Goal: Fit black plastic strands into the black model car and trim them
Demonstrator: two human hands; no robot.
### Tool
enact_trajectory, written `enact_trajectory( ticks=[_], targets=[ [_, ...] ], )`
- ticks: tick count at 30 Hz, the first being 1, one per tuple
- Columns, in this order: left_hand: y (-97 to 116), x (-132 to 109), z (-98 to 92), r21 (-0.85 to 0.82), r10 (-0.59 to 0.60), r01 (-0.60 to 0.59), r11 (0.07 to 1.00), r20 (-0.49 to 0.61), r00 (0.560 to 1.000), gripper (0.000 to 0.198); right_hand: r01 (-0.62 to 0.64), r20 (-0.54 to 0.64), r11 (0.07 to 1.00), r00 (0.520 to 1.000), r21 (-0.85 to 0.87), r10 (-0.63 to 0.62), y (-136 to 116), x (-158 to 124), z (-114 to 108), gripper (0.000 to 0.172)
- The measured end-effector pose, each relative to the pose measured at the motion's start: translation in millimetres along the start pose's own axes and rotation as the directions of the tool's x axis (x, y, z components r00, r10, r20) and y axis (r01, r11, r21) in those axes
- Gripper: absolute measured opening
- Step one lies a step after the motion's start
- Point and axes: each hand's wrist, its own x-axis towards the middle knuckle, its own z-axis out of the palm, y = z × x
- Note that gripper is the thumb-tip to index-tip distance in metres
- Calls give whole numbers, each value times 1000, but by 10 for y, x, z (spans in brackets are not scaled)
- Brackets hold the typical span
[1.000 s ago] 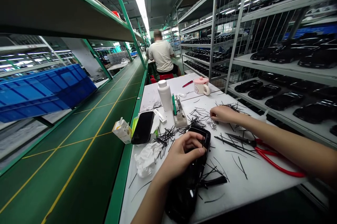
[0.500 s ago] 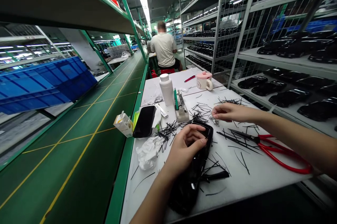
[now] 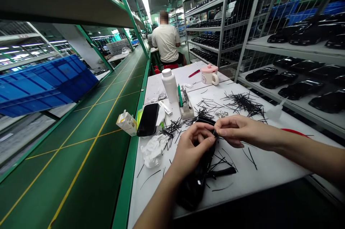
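My left hand (image 3: 192, 146) grips a glossy black model car body (image 3: 195, 186), which stands tilted on the white bench top (image 3: 256, 168). My right hand (image 3: 239, 131) reaches over from the right, and its fingertips pinch a thin black strip (image 3: 215, 133) against the car body's upper end. Loose black strips lie scattered around both hands, with a dense heap (image 3: 244, 103) beyond my right hand. Small silver parts (image 3: 221, 114) sit close to the car. A red pliers handle (image 3: 293, 132) shows behind my right forearm, and the rest is hidden.
A white bottle (image 3: 169, 85), a tool stand (image 3: 185, 105), a pink-lidded mug (image 3: 209, 74), a phone (image 3: 148, 119) and crumpled tissue (image 3: 153, 150) stand on the bench. A green conveyor belt (image 3: 91, 132) runs along the left. Shelves of black car bodies (image 3: 296, 53) stand right; a seated co-worker (image 3: 165, 42) is ahead.
My right hand has moved left from the silver parts to the car body and closed its fingertips there. My forearm now covers most of the pliers. The view has tilted slightly.
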Motion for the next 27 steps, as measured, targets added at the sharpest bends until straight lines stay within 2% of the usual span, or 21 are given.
enact_trajectory(
  ticks=[6, 19, 27],
  targets=[
    [-18, 3, -13, 12, 6, -6, 1000, 13, 1000, 21, -8, 24, 998, 1000, 63, 6, 46, 15, 8, 32],
    [-26, 5, -12, -8, 3, -3, 1000, 32, 999, 23, -19, 27, 999, 999, 34, 18, 74, 30, 13, 31],
    [-5, 2, -1, 6, -12, 12, 1000, -3, 1000, 23, 29, -99, 992, 994, -120, -41, -5, -11, 78, 29]
  ],
)
